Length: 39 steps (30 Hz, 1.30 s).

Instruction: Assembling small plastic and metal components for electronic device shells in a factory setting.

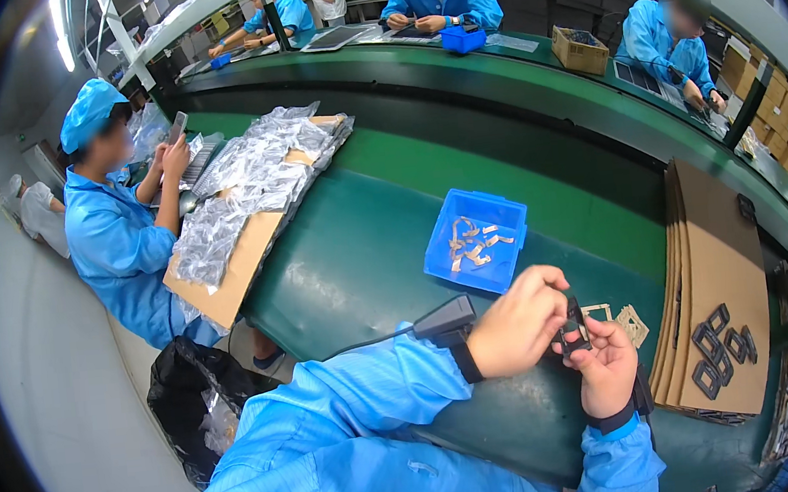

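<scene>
A small black rectangular frame [573, 325] is held up between my hands above the green table. My right hand [608, 370] grips its lower end, thumb and fingers closed on it. Curled in from the left, my left hand [518, 323] has its fingertips closed at the frame's left edge and upper end. Whether a smaller piece is between those fingers is hidden. Pale cut-out pieces [633, 324] lie on the table just behind my right hand. Beyond my left hand stands a blue bin [480, 280] with several small tan-and-white strips [478, 251] inside.
On the right, stacked cardboard sheets [688, 246] carry several black frames [723, 347]. Bagged parts on cardboard [255, 183] cover the table's left end, where a person [122, 225] holds a phone. A black bag-lined bin [202, 397] stands left. Workers sit behind the raised conveyor edge [493, 94].
</scene>
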Motion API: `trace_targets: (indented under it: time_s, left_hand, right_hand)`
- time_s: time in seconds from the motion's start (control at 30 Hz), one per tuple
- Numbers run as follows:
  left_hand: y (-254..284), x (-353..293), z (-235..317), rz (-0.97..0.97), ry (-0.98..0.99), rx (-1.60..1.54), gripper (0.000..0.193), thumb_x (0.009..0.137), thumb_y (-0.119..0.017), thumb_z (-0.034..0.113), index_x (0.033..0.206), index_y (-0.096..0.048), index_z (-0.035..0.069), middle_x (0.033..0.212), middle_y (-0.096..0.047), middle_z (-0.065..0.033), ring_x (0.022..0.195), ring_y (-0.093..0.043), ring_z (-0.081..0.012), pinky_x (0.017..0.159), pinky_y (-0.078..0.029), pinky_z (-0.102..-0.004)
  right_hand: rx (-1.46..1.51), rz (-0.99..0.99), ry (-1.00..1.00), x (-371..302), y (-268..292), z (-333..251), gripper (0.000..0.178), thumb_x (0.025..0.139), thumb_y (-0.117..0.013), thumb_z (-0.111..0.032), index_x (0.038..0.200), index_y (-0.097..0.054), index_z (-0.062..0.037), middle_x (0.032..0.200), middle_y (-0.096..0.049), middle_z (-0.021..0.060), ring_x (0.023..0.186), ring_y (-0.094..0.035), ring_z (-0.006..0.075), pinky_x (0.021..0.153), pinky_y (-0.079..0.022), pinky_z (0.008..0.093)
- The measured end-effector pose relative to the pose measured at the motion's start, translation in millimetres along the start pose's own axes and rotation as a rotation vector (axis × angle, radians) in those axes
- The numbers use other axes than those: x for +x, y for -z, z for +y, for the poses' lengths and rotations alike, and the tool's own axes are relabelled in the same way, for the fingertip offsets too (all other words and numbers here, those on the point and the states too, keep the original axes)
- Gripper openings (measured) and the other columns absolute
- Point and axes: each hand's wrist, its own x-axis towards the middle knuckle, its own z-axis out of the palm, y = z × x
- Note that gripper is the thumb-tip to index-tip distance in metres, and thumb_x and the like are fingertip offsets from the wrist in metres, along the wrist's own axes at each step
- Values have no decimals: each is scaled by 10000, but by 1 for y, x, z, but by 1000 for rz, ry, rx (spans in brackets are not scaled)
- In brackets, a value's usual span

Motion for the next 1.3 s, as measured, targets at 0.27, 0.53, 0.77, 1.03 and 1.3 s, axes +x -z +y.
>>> trace_targets:
  time_s: [0.27, 0.53, 0.77, 1.03, 1.3]
  left_hand:
    - [72, 22, -56, 115, 370, 554, 69, 869, -651, 38, 902, -591, 34, 891, -653, -166, 855, -646, -400, 746, -518, -471]
    - [68, 17, -62, 80, 251, 534, 185, 862, -666, 25, 1038, -723, 19, 973, -736, -159, 876, -715, -332, 779, -573, -375]
    - [24, 14, 11, -305, 509, -572, 377, 927, -730, 47, 1300, -677, 28, 1184, -685, -127, 1074, -684, -199, 911, -574, -310]
    - [5, 3, 14, -205, 427, -633, 258, 888, -764, 7, 1146, -757, 17, 979, -736, -114, 900, -717, -189, 766, -575, -296]
    - [2, 1, 16, -164, 356, -628, 289, 860, -798, 32, 1147, -770, 54, 978, -756, -118, 889, -732, -189, 785, -582, -291]
  right_hand:
    - [-84, 139, -133, 3, -6, -12, 317, 1030, -586, -104, 1327, -510, -23, 1148, -637, 120, 893, -727, 239, 685, -616, 288]
    - [28, 95, -128, 2, 0, -8, 289, 1100, -471, -281, 1291, -501, -64, 1042, -534, 64, 786, -674, 180, 666, -623, 307]
    - [6, 48, -91, -1, -9, -8, 221, 1087, -514, -248, 1194, -476, -58, 953, -530, 52, 684, -578, 117, 629, -573, 298]
    - [-82, 22, 37, -4, -18, -7, 112, 1068, -520, -108, 1149, -474, -47, 953, -559, 66, 628, -554, 103, 580, -518, 262]
    - [-123, 58, 105, -9, -15, -4, 121, 1060, -532, -106, 1137, -461, -44, 926, -570, 80, 589, -550, 99, 533, -508, 244]
